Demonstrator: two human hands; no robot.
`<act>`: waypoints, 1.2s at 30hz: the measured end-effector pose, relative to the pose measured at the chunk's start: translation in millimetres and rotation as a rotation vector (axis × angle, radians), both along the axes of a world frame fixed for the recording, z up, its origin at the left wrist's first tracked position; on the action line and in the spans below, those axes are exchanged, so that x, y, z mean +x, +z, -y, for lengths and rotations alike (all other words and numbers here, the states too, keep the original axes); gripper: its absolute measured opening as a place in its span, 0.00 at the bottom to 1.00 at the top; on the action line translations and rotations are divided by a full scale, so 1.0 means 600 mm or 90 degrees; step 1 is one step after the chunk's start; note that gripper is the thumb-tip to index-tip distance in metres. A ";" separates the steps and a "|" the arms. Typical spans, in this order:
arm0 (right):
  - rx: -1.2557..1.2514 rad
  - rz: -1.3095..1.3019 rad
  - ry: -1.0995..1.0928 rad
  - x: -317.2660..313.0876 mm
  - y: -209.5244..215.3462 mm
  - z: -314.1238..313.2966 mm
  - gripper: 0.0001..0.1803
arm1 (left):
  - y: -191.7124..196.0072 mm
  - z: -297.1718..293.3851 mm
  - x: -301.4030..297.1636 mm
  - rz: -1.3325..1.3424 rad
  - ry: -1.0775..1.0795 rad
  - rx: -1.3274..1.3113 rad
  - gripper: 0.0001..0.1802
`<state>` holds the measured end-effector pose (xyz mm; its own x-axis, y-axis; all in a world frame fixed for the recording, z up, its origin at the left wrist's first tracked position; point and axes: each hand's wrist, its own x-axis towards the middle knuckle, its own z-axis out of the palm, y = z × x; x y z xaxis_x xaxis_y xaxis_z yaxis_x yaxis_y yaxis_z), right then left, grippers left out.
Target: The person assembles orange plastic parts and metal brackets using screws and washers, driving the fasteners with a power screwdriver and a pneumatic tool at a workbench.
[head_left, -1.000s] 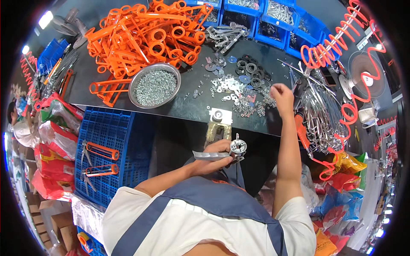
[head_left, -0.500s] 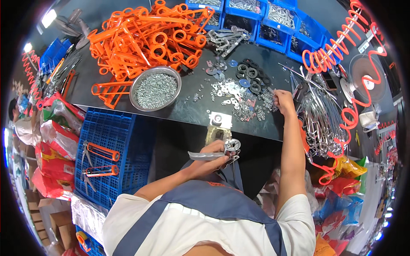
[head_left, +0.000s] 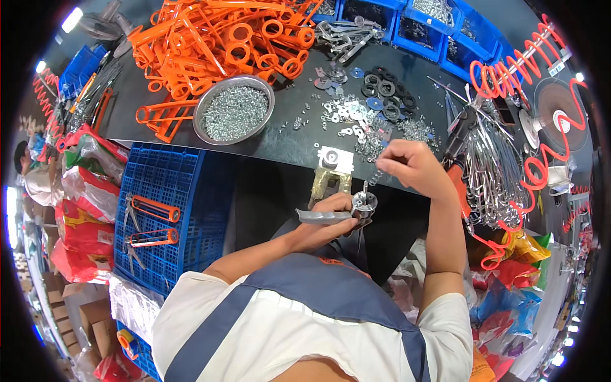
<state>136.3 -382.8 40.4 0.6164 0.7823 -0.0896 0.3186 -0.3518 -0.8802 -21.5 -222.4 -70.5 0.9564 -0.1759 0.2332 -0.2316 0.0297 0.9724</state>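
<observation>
My left hand is closed around a caulking gun handle, grey, with a round metal end facing up. It is held in front of my apron, just short of the bench edge. To the right and a little above, my right hand pinches a small coil spring close to that round end; spring and metal look slightly apart. Beyond the right hand, a spread of small springs, white washers and black rings lies on the dark bench.
A white-topped fixture stands at the bench edge. Farther back are a steel bowl of small metal parts, piled orange frames and blue bins. Metal rods and a coiled red hose hang right; a blue crate stands left.
My right hand has come back from the small springs toward my left hand, now with a spring in its fingers. The left hand and handle have shifted slightly right in view.
</observation>
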 end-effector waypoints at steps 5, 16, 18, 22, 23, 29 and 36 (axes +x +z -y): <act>0.060 0.184 0.048 -0.011 0.008 -0.017 0.06 | 0.005 0.002 -0.005 -0.029 -0.002 -0.042 0.09; -0.125 0.017 0.195 -0.027 -0.024 -0.028 0.19 | 0.005 0.001 -0.016 -0.163 -0.009 -0.182 0.26; -0.056 -0.032 0.135 -0.025 -0.029 -0.017 0.23 | 0.003 -0.007 -0.010 -0.070 0.047 -0.190 0.33; 0.125 -0.150 -0.081 0.011 -0.049 0.024 0.21 | 0.013 -0.072 0.013 0.111 0.059 0.036 0.28; 0.091 -0.123 -0.144 0.020 -0.052 0.032 0.19 | 0.018 -0.075 0.007 0.101 0.102 -0.019 0.26; 0.085 0.014 -0.329 0.104 -0.134 0.055 0.11 | 0.011 -0.068 -0.008 0.368 0.108 0.078 0.24; -0.044 0.528 -0.305 0.206 -0.211 -0.005 0.10 | 0.029 -0.073 0.039 0.376 0.161 0.025 0.22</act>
<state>260.1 -379.6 -86.1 0.7575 0.4401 0.4822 0.6394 -0.6494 -0.4117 1.9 -178.4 -53.3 0.6814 0.0191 0.7317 -0.7240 -0.1291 0.6776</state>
